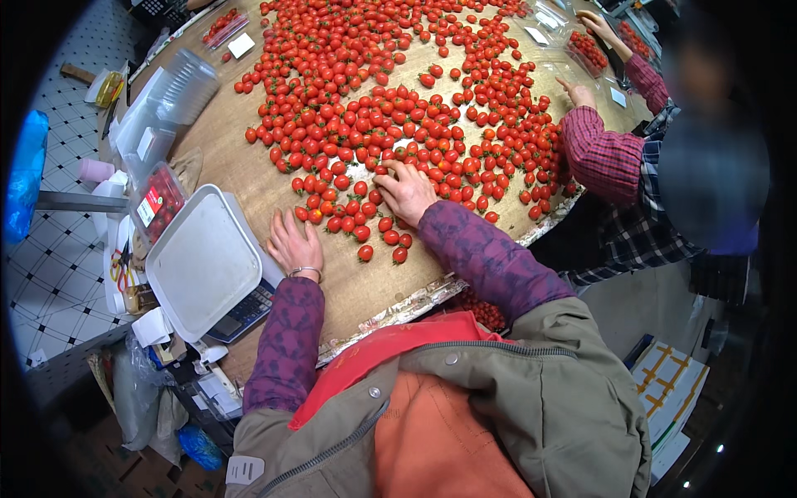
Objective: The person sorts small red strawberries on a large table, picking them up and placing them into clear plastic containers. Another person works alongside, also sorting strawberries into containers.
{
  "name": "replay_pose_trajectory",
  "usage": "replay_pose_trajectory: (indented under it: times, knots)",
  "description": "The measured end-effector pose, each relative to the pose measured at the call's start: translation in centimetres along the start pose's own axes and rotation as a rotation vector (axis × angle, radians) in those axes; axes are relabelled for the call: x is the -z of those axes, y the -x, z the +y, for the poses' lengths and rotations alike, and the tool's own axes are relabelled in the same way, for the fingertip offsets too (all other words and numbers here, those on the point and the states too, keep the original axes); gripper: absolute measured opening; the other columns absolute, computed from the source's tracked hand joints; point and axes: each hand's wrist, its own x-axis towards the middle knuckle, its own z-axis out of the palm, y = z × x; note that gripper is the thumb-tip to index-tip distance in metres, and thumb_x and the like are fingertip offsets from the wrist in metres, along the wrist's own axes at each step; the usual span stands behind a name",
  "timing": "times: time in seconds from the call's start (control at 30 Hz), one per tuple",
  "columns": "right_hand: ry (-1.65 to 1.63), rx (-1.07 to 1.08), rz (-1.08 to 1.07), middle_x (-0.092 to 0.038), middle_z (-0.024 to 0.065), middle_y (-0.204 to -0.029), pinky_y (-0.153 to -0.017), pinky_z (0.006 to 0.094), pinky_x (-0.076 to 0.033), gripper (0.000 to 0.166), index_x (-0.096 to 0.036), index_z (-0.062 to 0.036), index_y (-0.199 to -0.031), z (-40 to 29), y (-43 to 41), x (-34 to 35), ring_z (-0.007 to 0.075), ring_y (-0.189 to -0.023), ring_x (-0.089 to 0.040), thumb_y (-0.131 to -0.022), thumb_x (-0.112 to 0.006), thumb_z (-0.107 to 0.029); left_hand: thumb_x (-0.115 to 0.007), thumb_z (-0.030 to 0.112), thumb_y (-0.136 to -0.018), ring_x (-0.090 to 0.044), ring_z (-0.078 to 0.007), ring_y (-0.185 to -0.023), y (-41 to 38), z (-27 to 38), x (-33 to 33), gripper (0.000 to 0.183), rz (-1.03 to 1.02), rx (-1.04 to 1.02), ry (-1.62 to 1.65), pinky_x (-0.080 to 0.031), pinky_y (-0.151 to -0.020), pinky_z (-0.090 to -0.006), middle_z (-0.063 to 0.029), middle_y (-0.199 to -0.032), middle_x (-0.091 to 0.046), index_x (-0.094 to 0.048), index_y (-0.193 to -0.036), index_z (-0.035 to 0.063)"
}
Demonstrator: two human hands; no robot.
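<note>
Small red cherry tomatoes (pixel 336 118), some with green calyxes, are spread loose over a tan table (pixel 348 280). My right hand (pixel 408 193) is among the near tomatoes, its fingers bent and spread, with the fingertips at some of them. What lies under that palm is hidden. My left hand (pixel 297 246) lies on the table at the left edge of the near group, fingers apart and holding nothing. A weighing scale with a pale tray (pixel 205 261) stands just left of it. Between the hands lie several tomatoes in a loose cluster (pixel 358 218).
Left of the scale is a lidded clear box of tomatoes (pixel 159 202); behind it are stacked clear plastic boxes (pixel 183 87). Scissors (pixel 121 267) lie at the left edge. A co-worker's arm in a checked sleeve (pixel 601 149) reaches over the right side, near an open tomato box (pixel 586 53).
</note>
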Motion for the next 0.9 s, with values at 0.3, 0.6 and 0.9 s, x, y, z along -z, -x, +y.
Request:
replay_pose_trajectory:
  times: [0.3, 0.6, 0.9]
  knots:
    - [-0.182, -0.267, -0.021, -0.060, 0.0131, -0.094, -0.069, 0.0425, -0.052, 0.017, -0.065, -0.0124, -0.103, 2.6, 2.3, 2.3, 0.0341, -0.078, -0.063, -0.087, -0.062, -0.016, -0.057, 0.034, -0.088, -0.034, -0.0254, -0.135, 0.0, 0.2, 0.3, 0.051, -0.012, 0.012, -0.024, -0.026, -0.107, -0.0522, -0.0102, -0.142, -0.041, -0.047, -0.133, 0.0123]
    - [-0.259, -0.337, -0.029, -0.064, 0.0120, -0.085, -0.070, 0.0403, -0.052, 0.018, -0.069, -0.0093, -0.097, 3.4, 2.8, 4.4, 0.0308, -0.079, -0.065, -0.082, -0.060, -0.014, -0.058, 0.033, -0.087, -0.034, -0.0257, -0.135, 0.0, -0.1, -0.2, 0.051, 0.001, -0.001, -0.020, -0.026, -0.107, -0.0514, -0.0104, -0.143, -0.041, -0.047, -0.132, 0.0110]
    - [0.010, -0.266, -0.285, -0.067, 0.0172, -0.081, -0.070, 0.0443, -0.052, 0.026, -0.065, -0.0072, -0.092, -0.4, -0.6, 1.3, 0.0341, -0.078, -0.066, -0.079, -0.065, -0.029, -0.058, 0.032, -0.086, -0.033, -0.0258, -0.136, -0.1, 0.1, 0.1, 0.052, -0.016, 0.019, -0.017, -0.025, -0.107, -0.0514, -0.0103, -0.143, -0.040, -0.047, -0.133, 0.0118]
